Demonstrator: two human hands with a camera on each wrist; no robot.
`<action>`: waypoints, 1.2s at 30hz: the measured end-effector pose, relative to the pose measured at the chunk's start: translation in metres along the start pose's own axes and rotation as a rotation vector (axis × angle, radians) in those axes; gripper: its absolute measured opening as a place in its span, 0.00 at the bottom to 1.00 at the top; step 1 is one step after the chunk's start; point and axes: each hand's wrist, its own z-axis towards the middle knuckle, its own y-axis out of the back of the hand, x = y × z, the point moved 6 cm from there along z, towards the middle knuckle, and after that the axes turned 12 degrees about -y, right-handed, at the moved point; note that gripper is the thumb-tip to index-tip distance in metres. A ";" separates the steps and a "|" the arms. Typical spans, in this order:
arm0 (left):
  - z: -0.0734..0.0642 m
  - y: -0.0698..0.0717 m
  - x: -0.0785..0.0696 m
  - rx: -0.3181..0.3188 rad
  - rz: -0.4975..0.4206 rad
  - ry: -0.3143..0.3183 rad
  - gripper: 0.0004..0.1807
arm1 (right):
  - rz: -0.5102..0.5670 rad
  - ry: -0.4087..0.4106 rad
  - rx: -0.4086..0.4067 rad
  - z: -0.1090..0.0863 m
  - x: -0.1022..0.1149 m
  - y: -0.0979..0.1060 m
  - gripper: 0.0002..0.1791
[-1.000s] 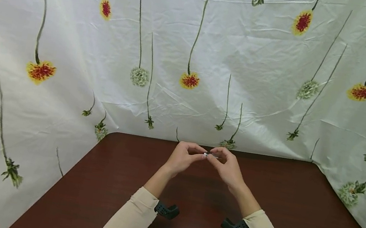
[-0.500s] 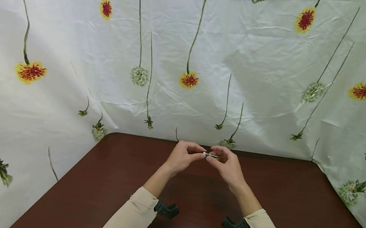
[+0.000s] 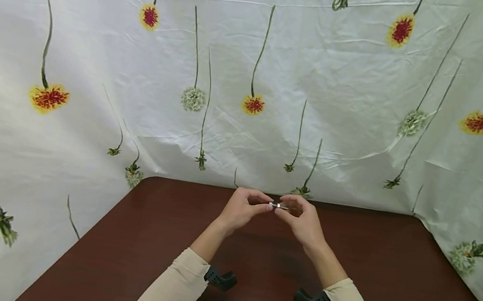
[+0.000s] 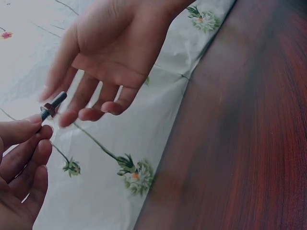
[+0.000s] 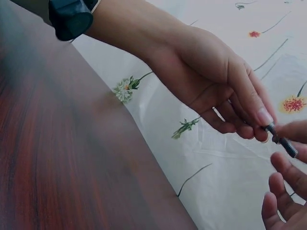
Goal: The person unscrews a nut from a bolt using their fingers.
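Left hand [image 3: 242, 209] pinches a grey threaded metal bolt [image 4: 59, 98]; right hand's [image 3: 303, 227] grip curves loosely, contact with the small metal nut [image 4: 49, 109] unclear. A level bolt helps.

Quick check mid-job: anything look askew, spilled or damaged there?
Nothing stands out. The bolt looks straight in the left hand, with its nut partway along it, and no spill shows on the table. Fine wear is too small to judge.

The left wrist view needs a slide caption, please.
Left hand pinches a bolt bearing a nut, right hand nearby.
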 end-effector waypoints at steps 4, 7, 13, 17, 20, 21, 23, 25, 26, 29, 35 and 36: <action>-0.005 0.002 -0.005 -0.001 -0.008 -0.013 0.09 | -0.012 -0.030 0.004 -0.008 0.001 -0.005 0.20; -0.007 0.001 -0.007 0.010 -0.015 -0.016 0.09 | -0.010 -0.040 0.011 -0.011 0.001 -0.007 0.17; -0.006 -0.001 -0.006 0.015 -0.025 -0.018 0.08 | -0.021 0.019 0.001 -0.011 0.001 -0.005 0.12; -0.007 0.000 -0.005 0.005 -0.024 -0.009 0.07 | -0.030 0.029 0.015 -0.011 0.000 -0.008 0.18; -0.007 -0.002 -0.004 0.010 -0.020 -0.010 0.08 | -0.029 0.018 0.005 -0.010 -0.001 -0.007 0.20; -0.006 -0.003 -0.004 0.014 -0.019 -0.014 0.08 | -0.031 0.014 -0.001 -0.010 -0.001 -0.006 0.19; -0.006 -0.003 -0.003 0.019 -0.015 -0.022 0.09 | -0.029 0.011 -0.014 -0.010 -0.001 -0.004 0.18; -0.005 -0.003 -0.003 0.019 -0.017 -0.028 0.08 | -0.034 0.015 -0.023 -0.011 0.001 -0.004 0.14; -0.005 -0.003 -0.003 0.019 -0.017 -0.029 0.08 | -0.035 0.019 -0.020 -0.011 0.002 -0.004 0.12; -0.006 -0.003 -0.003 0.017 -0.021 -0.028 0.09 | -0.031 0.040 -0.016 -0.012 0.003 -0.004 0.12; -0.006 -0.003 -0.003 0.016 -0.019 -0.037 0.09 | -0.037 0.020 -0.022 -0.013 0.001 -0.004 0.17; -0.006 -0.003 -0.004 0.016 -0.016 -0.040 0.09 | -0.034 0.015 -0.019 -0.012 0.000 -0.004 0.17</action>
